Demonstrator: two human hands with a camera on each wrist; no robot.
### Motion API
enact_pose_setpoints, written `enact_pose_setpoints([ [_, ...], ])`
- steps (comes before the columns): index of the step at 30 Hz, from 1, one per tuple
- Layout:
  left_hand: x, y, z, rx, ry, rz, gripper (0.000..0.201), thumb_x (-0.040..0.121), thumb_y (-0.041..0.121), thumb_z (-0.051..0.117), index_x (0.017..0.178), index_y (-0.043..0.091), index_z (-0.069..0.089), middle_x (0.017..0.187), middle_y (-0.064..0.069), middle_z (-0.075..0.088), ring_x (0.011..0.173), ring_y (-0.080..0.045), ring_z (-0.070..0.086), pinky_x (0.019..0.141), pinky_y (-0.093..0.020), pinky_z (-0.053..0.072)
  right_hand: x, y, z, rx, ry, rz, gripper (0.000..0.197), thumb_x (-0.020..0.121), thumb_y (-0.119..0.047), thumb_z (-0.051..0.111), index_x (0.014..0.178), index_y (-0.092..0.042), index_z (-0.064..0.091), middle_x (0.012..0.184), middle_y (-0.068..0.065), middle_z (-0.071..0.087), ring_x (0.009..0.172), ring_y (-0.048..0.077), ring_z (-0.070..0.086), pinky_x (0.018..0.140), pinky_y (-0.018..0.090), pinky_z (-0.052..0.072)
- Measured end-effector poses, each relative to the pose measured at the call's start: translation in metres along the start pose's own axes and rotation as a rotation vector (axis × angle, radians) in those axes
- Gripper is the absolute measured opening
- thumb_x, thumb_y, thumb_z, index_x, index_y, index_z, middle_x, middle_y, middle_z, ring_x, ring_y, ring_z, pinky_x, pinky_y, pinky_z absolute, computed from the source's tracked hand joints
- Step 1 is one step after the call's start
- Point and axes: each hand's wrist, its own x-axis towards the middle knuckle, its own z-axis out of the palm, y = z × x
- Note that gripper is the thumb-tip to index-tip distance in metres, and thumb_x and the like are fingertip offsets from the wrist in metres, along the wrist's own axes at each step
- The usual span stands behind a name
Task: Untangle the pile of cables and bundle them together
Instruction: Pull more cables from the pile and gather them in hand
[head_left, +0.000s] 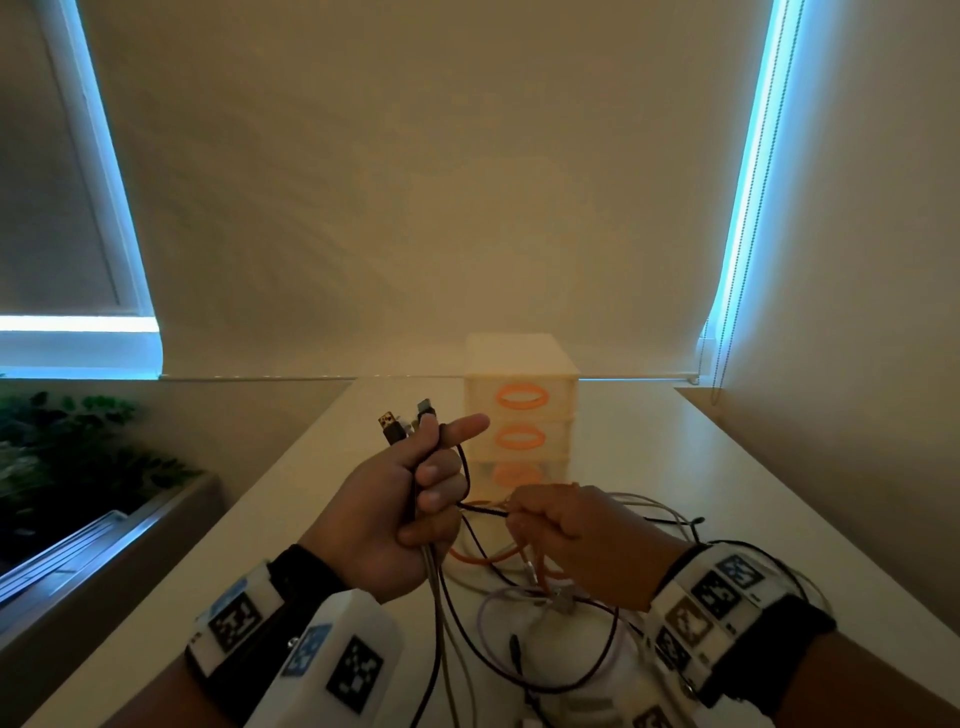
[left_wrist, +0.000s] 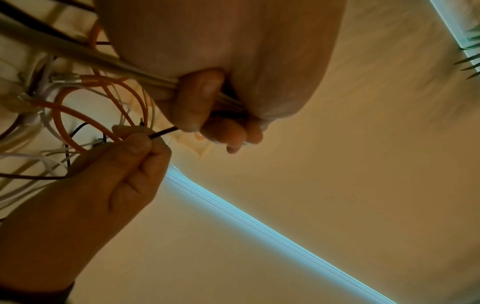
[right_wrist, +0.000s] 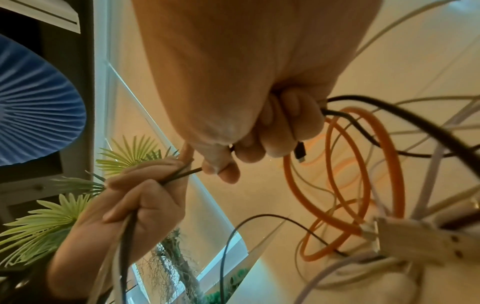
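Observation:
My left hand (head_left: 431, 493) is raised above the table and grips a bunch of cables (head_left: 434, 582), their USB plugs (head_left: 395, 427) sticking up past the fist; its index finger points right. A thin black cable (head_left: 483, 510) runs taut from that fist to my right hand (head_left: 511, 514), which pinches it. In the left wrist view the right hand (left_wrist: 140, 148) pinches the black cable (left_wrist: 163, 132) beside the left fingers (left_wrist: 205, 102). The right wrist view shows the right hand (right_wrist: 233, 160), the black cable (right_wrist: 182, 174) and the left hand (right_wrist: 145, 195). The tangled pile (head_left: 524, 597), with orange loops (right_wrist: 363, 164), lies below.
A small white drawer unit (head_left: 519, 410) with orange oval handles stands at the back of the white table (head_left: 701, 467). Blinds hang behind it, with a bead cord (head_left: 727, 312) at the right. Plants (head_left: 62, 452) sit left of the table's edge.

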Motion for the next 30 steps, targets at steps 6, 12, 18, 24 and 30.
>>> enact_pose_setpoints([
  [6,-0.007,0.001,0.0,0.007,-0.076,-0.025,0.042,0.103,0.033,0.049,0.123,0.002,0.068,0.055,0.005,0.025,0.038,-0.006,0.017,0.037,-0.021,0.009,-0.001,-0.002,-0.007,-0.011,-0.022,-0.031,0.019,0.102,-0.038,0.044,0.087,-0.032,0.055,0.083,-0.011,0.061,0.072,0.002,0.054,0.067,0.018,0.045],
  [12,-0.014,0.02,0.0,0.007,-0.15,-0.012,0.04,0.104,0.033,0.046,0.119,0.004,0.069,0.052,0.007,0.027,0.038,-0.007,0.015,0.032,-0.019,0.012,0.003,0.025,0.002,0.063,0.029,0.032,0.016,0.103,-0.028,0.046,0.093,-0.024,0.058,0.08,-0.013,0.058,0.071,-0.004,0.054,0.066,0.012,0.04],
  [18,-0.016,0.005,0.002,0.252,-0.138,-0.165,0.045,0.099,0.033,0.051,0.117,-0.004,0.07,0.058,-0.002,0.043,0.034,-0.007,0.028,0.035,-0.02,0.008,0.039,0.013,-0.014,0.186,0.14,0.13,0.029,0.101,-0.026,0.048,0.073,-0.029,0.057,0.065,-0.009,0.053,0.056,0.004,0.046,0.058,0.027,0.038],
  [24,-0.006,-0.004,0.004,0.256,0.067,-0.128,0.04,0.1,0.036,0.05,0.113,0.003,0.068,0.079,-0.012,0.073,0.037,-0.009,0.044,0.033,-0.016,0.013,0.04,-0.049,-0.042,0.151,0.174,0.116,0.026,0.102,-0.027,0.046,0.084,-0.016,0.061,0.077,-0.003,0.06,0.067,0.003,0.058,0.059,0.022,0.046],
  [30,-0.002,-0.008,0.006,0.122,0.067,-0.005,0.041,0.096,0.043,0.052,0.115,0.012,0.07,0.076,-0.003,0.062,0.043,-0.008,0.051,0.036,-0.02,0.015,0.016,-0.065,-0.014,-0.162,0.213,-0.098,0.02,0.105,-0.035,0.035,0.11,-0.024,0.051,0.084,-0.006,0.063,0.071,0.012,0.059,0.062,0.031,0.05],
])
